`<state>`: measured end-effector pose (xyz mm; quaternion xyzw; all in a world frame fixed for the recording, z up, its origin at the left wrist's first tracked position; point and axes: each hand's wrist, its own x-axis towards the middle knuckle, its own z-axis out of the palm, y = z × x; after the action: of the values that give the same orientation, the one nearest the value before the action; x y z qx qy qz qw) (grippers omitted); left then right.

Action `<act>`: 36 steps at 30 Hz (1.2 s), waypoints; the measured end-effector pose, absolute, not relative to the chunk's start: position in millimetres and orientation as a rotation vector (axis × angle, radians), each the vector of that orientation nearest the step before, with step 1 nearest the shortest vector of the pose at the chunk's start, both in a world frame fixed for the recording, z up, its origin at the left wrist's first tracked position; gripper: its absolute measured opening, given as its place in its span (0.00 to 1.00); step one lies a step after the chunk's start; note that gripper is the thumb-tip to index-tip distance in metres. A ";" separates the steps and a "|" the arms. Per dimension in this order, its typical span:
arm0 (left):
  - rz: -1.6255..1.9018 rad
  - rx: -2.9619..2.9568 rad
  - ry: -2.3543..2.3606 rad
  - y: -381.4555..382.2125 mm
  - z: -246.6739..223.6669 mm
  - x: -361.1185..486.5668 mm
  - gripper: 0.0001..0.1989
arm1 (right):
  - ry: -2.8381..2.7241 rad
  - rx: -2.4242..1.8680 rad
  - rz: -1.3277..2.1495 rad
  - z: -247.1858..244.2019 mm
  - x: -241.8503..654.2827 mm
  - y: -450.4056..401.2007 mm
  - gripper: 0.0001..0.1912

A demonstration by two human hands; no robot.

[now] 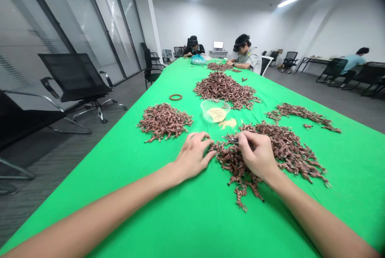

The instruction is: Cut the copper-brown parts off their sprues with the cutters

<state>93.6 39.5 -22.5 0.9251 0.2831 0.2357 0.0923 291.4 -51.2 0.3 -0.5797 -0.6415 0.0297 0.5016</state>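
My right hand (258,153) is closed on a slim metal tool that looks like tweezers (229,139), its tip pointing left over a pile. That pile (288,149) is made of small glossy brown pieces with limb-like ends, perhaps animal figurines; its near part lies under my right hand. At the pile's left edge rests my left hand (194,153), palm down, thumb and forefinger apart with brown pieces at their tips. Just beyond both hands stands a clear plastic bowl (206,113) with small pale yellow bits inside. More pale bits (228,123) lie spilled beside it.
Other brown heaps lie at the left (165,120), farther back (225,89) and at the right (303,114). A brown ring (175,97) sits on the green tablecloth (144,194). Two people sit at the far end near a bluish plastic bag (198,59). Office chairs (75,77) stand left.
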 end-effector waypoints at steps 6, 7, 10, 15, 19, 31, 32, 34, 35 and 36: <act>0.719 2.710 0.872 46.8 -23.4 72.6 0.12 | -1.579 -1.389 0.040 -0.6 294.4 -49.3 0.18; 0.731 2.698 0.882 47.1 -22.5 67.2 0.12 | -1.574 -1.386 0.030 -0.4 295.2 -48.9 0.18; 0.784 2.646 0.918 46.7 -20.2 51.6 0.10 | -1.540 -1.382 -0.019 2.1 300.2 -47.4 0.17; 0.879 2.594 0.944 44.8 -20.6 39.7 0.10 | -1.361 -1.422 -0.123 5.5 325.4 -42.3 0.17; 0.937 2.590 0.737 45.5 -27.1 39.1 0.07 | -1.165 -1.424 -0.066 0.6 346.6 -36.2 0.20; 1.114 2.577 0.578 42.1 -26.6 37.8 0.02 | -1.468 -1.406 -0.099 2.0 312.8 -40.0 0.16; 1.088 2.471 0.642 43.3 -25.1 37.8 0.03 | -1.476 -1.401 -0.100 1.5 312.0 -39.7 0.16; 1.017 2.207 0.738 46.4 -21.3 37.9 0.05 | -1.481 -1.398 -0.099 0.5 311.8 -39.0 0.15; 0.990 2.072 0.758 47.9 -19.2 38.0 0.06 | -1.482 -1.399 -0.098 0.5 311.8 -38.8 0.15; 0.971 1.945 0.765 49.2 -17.2 38.0 0.08 | -1.484 -1.402 -0.096 0.8 311.7 -39.1 0.16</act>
<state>38.0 49.2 -17.2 0.7712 0.3035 0.3851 0.4061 311.7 -39.1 0.8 -0.5851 -0.6194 -0.0402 0.5218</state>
